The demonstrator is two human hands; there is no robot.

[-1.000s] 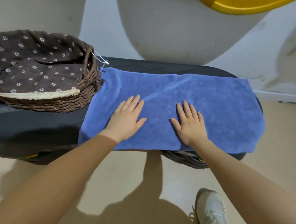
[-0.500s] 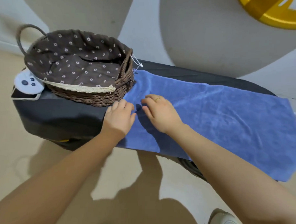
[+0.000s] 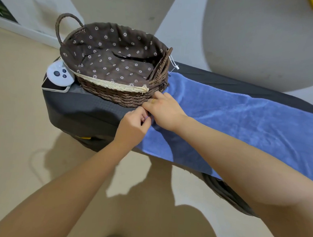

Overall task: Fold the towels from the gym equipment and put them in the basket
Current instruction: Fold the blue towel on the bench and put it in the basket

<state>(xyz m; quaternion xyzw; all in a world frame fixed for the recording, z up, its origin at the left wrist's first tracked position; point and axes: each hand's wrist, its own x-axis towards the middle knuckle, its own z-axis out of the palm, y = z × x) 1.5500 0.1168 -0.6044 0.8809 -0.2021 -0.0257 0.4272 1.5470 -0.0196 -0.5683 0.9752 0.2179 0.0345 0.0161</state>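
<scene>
Left hand (image 3: 134, 125) and right hand (image 3: 164, 109), side by side, fingers curled, pinching the left end of the blue towel (image 3: 240, 124) spread flat along the dark padded worktop (image 3: 78, 108). Beyond, touching the towel's end: lined wicker basket (image 3: 117, 94), white controller (image 3: 58, 76) beside it.

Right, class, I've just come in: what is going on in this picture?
A person is folding a blue towel spread along a dark padded bench. The left hand and right hand both pinch the towel's end beside the wicker basket. The basket's floral lining shows, with no towel in it yet.
</scene>
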